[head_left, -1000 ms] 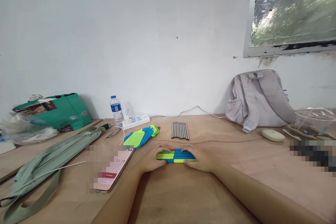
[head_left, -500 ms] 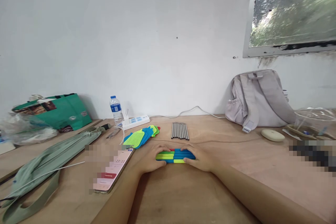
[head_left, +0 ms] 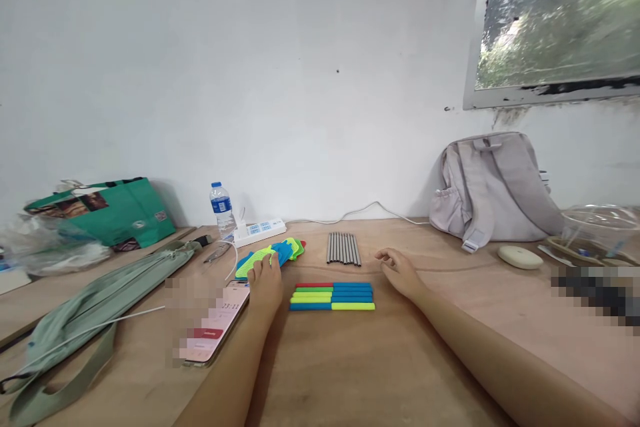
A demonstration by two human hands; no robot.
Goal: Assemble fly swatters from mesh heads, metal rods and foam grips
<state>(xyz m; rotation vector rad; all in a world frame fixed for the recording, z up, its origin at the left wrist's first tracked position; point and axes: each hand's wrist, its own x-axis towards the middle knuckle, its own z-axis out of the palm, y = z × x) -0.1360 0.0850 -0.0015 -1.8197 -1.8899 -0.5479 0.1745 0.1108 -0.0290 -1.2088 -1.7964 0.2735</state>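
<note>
Several plastic tubes [head_left: 332, 297] lie side by side in two abutting columns, in red, green, yellow and blue. My left hand [head_left: 266, 285] is to their left, fingers apart over the near edge of a pile of mesh fly-swatter heads [head_left: 257, 263] in lime, blue and red. Whether its fingertips touch the pile I cannot tell. My right hand [head_left: 400, 273] hovers low over the table on the right, loosely curled and holding nothing. Behind the tubes lies a row of thin metal rods [head_left: 343, 249], nearest to my right hand.
A lit phone [head_left: 220, 327] lies beside my left forearm. Behind it are a power strip [head_left: 260, 233], a water bottle [head_left: 221, 208] and a green bag [head_left: 125, 217]. A grey strap bag [head_left: 105, 303] lies left. A backpack [head_left: 495, 193] and a beige oval case [head_left: 520, 257] stand right.
Both hands have let go of the coloured tubes, which stay in their rows. My left hand has moved left and forward to the mesh heads; my right hand has moved right and forward.
</note>
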